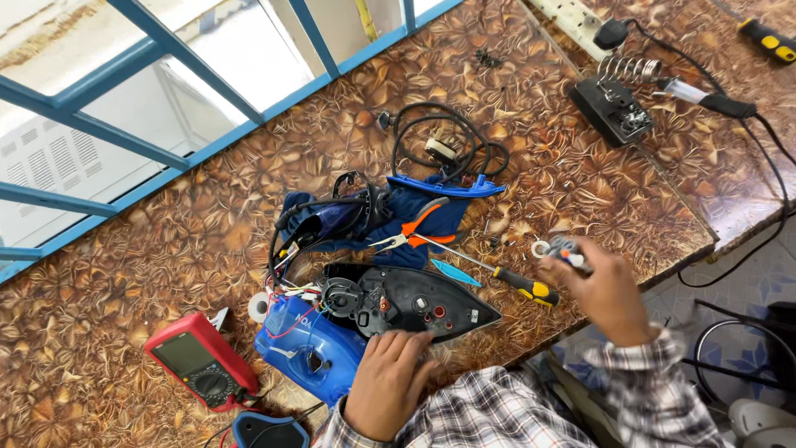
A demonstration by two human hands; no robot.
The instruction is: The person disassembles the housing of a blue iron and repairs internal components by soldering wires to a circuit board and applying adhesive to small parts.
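Right now the left hand (388, 383) lay flat on the near edge of the opened clothes iron (398, 311), fingers spread and loose, pressing on the black inner plate, gripping nothing. Iron sat at the near edge of the brown patterned table (124, 274), its blue shell (311, 353) underneath, red and white wires (294, 292) spilling out on the left. Right hand (605, 290) was raised over the table edge to the right, fingers pinched round a small grey-and-red tool (565, 250); motion blur, so couldn't tell exactly what kind. Yellow-handled screwdriver (514, 282) lay just beside that hand, tip pointing at the orange-handled pliers (414, 231). Pliers rested on a blue cloth (414, 211) behind the iron. Red multimeter (199, 361) sat left of the iron, near the edge. Coiled black cord (448, 141) lay further back. Soldering iron stand (613, 104) and soldering iron (705, 95) were far right, well apart from both hands.
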